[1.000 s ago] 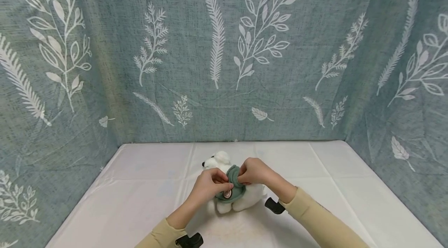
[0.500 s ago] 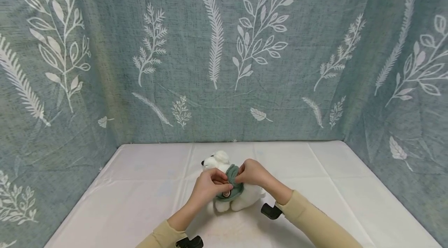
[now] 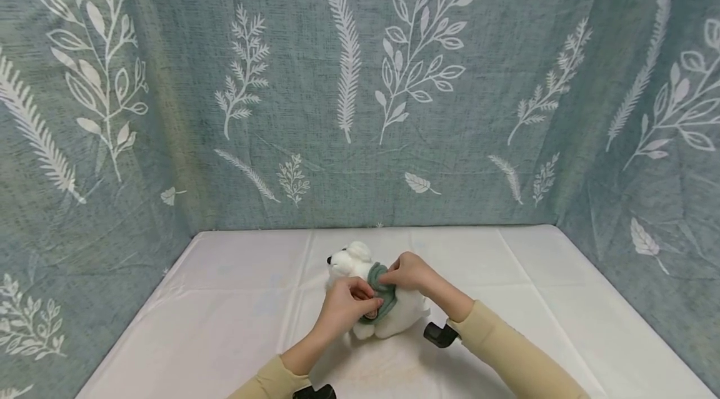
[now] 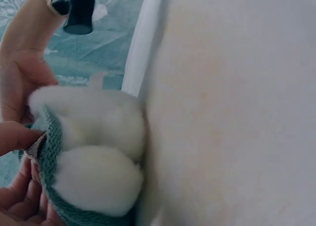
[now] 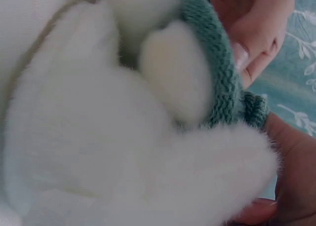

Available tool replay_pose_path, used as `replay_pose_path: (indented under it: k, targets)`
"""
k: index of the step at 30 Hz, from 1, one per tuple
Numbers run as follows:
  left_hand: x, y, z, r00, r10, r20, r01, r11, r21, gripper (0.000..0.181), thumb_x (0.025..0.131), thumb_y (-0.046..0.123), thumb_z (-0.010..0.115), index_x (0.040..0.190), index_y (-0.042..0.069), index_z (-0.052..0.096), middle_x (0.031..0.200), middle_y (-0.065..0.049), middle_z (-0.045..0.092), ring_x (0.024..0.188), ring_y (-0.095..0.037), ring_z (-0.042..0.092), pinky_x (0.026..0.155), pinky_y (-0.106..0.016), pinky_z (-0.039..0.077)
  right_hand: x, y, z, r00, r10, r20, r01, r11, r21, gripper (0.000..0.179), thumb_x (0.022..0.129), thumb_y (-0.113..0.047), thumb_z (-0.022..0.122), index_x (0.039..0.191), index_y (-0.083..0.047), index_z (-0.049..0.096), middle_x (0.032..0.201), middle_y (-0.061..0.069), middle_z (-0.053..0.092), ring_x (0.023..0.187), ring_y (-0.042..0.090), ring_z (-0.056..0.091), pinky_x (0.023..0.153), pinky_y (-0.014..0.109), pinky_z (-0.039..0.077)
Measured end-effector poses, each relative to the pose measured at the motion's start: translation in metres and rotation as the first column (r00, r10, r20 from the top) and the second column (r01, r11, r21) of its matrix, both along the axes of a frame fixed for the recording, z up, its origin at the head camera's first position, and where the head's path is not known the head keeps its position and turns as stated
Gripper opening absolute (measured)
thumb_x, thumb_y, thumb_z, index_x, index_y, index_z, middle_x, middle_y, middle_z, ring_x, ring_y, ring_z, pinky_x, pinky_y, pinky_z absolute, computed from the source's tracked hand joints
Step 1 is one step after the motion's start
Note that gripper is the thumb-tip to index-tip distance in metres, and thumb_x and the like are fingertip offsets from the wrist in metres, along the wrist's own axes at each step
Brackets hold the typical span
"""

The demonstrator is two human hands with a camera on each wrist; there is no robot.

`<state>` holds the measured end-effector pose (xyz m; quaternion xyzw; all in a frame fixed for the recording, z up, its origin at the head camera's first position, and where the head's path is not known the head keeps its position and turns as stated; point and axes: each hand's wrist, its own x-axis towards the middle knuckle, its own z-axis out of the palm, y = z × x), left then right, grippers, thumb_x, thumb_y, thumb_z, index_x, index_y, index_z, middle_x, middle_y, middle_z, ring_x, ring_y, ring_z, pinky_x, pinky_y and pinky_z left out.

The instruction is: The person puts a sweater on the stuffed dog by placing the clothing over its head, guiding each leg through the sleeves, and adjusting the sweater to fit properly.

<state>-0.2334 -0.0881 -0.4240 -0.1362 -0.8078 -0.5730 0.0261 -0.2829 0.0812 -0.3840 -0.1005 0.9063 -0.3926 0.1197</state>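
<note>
A white plush toy animal (image 3: 340,261) with a black nose stands on the table, facing left, a green knitted garment (image 3: 388,300) round its body. My left hand (image 3: 344,306) pinches the garment's near edge between thumb and fingers, by a small round patch (image 3: 371,314) that it partly covers. My right hand (image 3: 413,274) pinches the garment higher up, at the toy's back. From the left wrist, the thick knitted edge (image 4: 49,161) shows in front of the white legs (image 4: 98,179). In the right wrist view, fur hides part of the right hand (image 5: 298,171).
A white cloth covers the table (image 3: 236,299), with creases running across it. Blue-green curtains (image 3: 315,92) with white leaf prints enclose the back and both sides. A black wrist camera (image 3: 440,335) sits under the right cuff; another is at the left cuff.
My left hand has shifted slightly right and covers more of the round patch. The right fingers have moved a little over the garment's top. The toy is turned slightly.
</note>
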Motion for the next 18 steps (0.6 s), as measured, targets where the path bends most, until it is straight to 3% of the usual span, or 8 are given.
replay_pose_path:
  k: [8,12,18]
  targets:
    - [0.002,-0.004,0.003,0.993,-0.100,0.058,0.098,0.995,0.036,0.010,0.078,0.005,0.073,0.080,-0.001,0.065,0.070,-0.008,0.064,0.059,-0.013,0.060,0.056,-0.027,0.053,-0.006,0.003,0.005,0.995,-0.014,0.100,0.016,1.000,-0.017,0.048,0.083,-0.019,0.066,0.044,-0.018,0.037,0.043,-0.009,0.023,0.041,0.006,0.016,0.043,0.022,0.021]
    - [0.000,-0.009,0.004,0.990,-0.129,0.053,0.132,0.991,-0.038,0.007,0.075,0.003,0.073,0.076,0.001,0.066,0.067,-0.005,0.063,0.058,-0.010,0.056,0.055,-0.025,0.050,-0.009,0.006,0.006,0.986,0.010,0.168,-0.002,0.999,-0.045,0.047,0.085,-0.019,0.065,0.045,-0.018,0.039,0.043,-0.009,0.024,0.040,0.005,0.016,0.043,0.021,0.022]
    - [0.000,-0.013,0.008,0.985,-0.170,0.029,0.173,0.975,-0.142,0.008,0.073,0.002,0.074,0.070,0.003,0.066,0.063,-0.002,0.062,0.055,-0.007,0.055,0.052,-0.021,0.047,-0.016,0.011,0.007,0.960,0.032,0.278,0.002,0.993,-0.120,0.031,0.084,-0.015,0.063,0.054,-0.014,0.055,0.045,-0.008,0.034,0.041,0.005,0.019,0.042,0.019,0.021]
